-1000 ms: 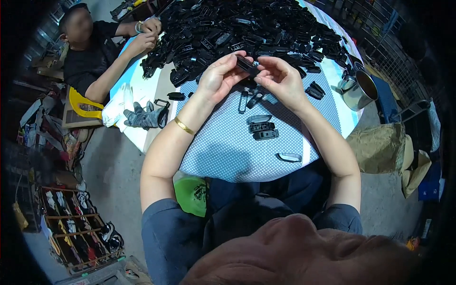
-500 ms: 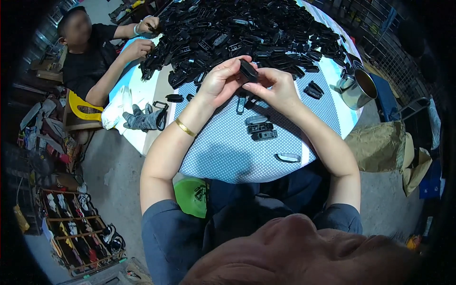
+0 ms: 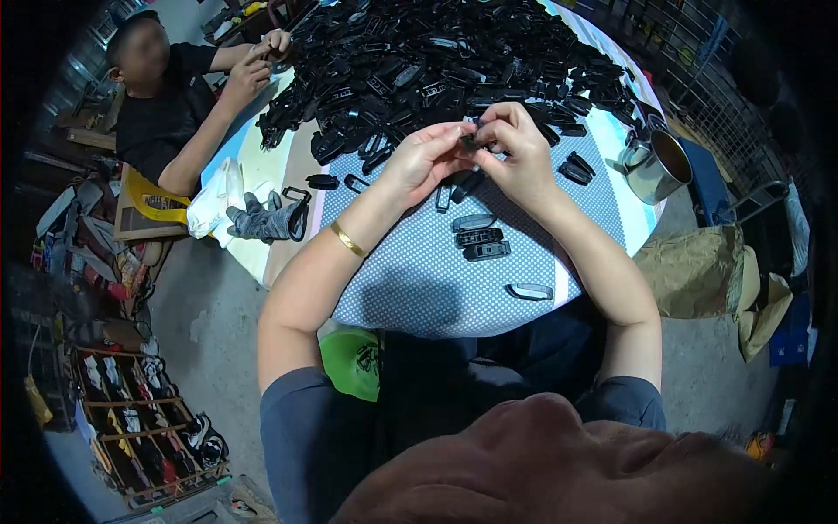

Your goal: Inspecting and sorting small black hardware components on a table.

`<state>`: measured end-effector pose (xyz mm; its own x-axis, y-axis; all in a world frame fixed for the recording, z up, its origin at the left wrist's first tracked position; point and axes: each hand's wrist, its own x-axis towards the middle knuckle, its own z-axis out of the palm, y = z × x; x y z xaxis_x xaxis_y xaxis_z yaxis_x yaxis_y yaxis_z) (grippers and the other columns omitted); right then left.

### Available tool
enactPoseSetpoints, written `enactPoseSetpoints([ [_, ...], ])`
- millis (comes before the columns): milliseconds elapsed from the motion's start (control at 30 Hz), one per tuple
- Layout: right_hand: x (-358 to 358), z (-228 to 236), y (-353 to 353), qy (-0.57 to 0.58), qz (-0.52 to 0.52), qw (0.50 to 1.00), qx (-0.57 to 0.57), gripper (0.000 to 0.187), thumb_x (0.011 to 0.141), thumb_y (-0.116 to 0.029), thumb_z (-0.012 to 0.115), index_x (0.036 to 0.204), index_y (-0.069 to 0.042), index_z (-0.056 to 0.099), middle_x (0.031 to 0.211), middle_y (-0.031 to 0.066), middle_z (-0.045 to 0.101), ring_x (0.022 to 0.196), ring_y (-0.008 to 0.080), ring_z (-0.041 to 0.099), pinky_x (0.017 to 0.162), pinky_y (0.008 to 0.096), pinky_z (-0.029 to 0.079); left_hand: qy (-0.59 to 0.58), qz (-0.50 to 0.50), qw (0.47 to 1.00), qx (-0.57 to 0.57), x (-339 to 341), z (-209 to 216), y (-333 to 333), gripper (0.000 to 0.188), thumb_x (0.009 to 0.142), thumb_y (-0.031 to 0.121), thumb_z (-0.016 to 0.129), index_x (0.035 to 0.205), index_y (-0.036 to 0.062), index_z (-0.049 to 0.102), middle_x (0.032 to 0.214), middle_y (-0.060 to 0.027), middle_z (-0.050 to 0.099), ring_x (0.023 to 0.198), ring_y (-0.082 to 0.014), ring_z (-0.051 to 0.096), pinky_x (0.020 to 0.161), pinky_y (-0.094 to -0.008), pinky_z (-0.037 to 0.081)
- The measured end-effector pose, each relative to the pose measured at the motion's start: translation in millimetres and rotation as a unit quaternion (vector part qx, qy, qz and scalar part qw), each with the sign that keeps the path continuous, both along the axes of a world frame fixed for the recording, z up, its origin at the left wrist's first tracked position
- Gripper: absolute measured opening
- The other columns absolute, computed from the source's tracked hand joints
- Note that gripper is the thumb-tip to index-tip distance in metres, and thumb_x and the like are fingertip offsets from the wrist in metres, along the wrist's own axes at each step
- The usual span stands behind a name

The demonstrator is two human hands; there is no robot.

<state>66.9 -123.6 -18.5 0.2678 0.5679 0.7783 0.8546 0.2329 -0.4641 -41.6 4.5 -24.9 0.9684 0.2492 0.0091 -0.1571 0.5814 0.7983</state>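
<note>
Both my hands meet above the near edge of the pile, their fingers pinched around a small black plastic part [image 3: 471,138]. My left hand [image 3: 429,164] holds it from the left, with its fingertips closed. From the right, my right hand [image 3: 517,150] curls thumb and fingers onto the same part. Fingers cover most of it, so its exact shape is hidden. Just below lie a narrow black frame [image 3: 443,199] and a dark piece [image 3: 467,187]. Nearer to me, several black clip-like plastic pieces [image 3: 481,237] sit in a short row. Another black-rimmed piece [image 3: 530,291] rests by the table's front edge.
A large heap of black plastic parts [image 3: 393,79] covers the far table. At right stands a metal pitcher [image 3: 659,168]; at left lie grey gloves [image 3: 262,220]. A green basin [image 3: 349,360] is below the table edge. A co-worker [image 3: 161,105] sits at far left, handling something.
The black part, seen upright and larger before, has been turned and is now mostly covered by my fingers. My right hand has curled tighter and risen. The co-worker's hands have lifted and come together.
</note>
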Motion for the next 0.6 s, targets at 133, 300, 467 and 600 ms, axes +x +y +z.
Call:
enactPoseSetpoints([
  [133,6.6,-2.3,0.2,-0.056,-0.013,0.998,-0.012,0.018,0.065,-0.008,0.069,0.076,-0.002,0.056,0.082,0.0079,0.058,0.077,0.0238,0.059,0.063,0.0327,0.048,-0.034,0.124,0.933,0.337,-4.8,10.0,-7.4,0.031,0.085,0.003,0.05,0.115,-0.0014,0.052,0.106,-0.008,0.058,0.094,-0.0124,0.056,0.085,-0.0256,0.046],
  [300,5.0,3.4,-2.7,-0.124,-0.011,0.992,-0.014,0.018,0.065,-0.004,0.069,0.072,0.001,0.053,0.084,0.0103,0.059,0.074,0.0229,0.059,0.059,0.03,0.048,-0.036,0.149,0.875,0.459,-10.6,19.0,-8.3,0.032,0.078,0.002,0.06,0.11,-0.0002,0.058,0.101,-0.0066,0.06,0.084,-0.01,0.059,0.075,-0.0216,0.049],
  [467,0.5,7.3,-5.5,-0.066,0.015,0.997,-0.021,0.018,0.066,-0.005,0.07,0.071,0.0,0.053,0.078,0.009,0.055,0.069,0.0239,0.056,0.057,0.0306,0.046,-0.057,0.172,0.849,0.496,-12.3,23.5,-8.9,0.023,0.08,0.004,0.059,0.102,0.0011,0.063,0.094,-0.0068,0.063,0.081,-0.0101,0.059,0.069,-0.0211,0.048],
  [600,-0.5,9.2,-4.3,-0.138,-0.028,0.99,0.01,0.019,0.068,-0.004,0.069,0.069,0.0,0.051,0.073,0.0083,0.052,0.061,0.021,0.053,0.051,0.0295,0.043,-0.059,0.131,0.921,0.363,-6.5,11.7,-2.6,0.024,0.087,0.005,0.051,0.11,-0.001,0.057,0.099,-0.0099,0.06,0.084,-0.0121,0.06,0.076,-0.0231,0.05],
])
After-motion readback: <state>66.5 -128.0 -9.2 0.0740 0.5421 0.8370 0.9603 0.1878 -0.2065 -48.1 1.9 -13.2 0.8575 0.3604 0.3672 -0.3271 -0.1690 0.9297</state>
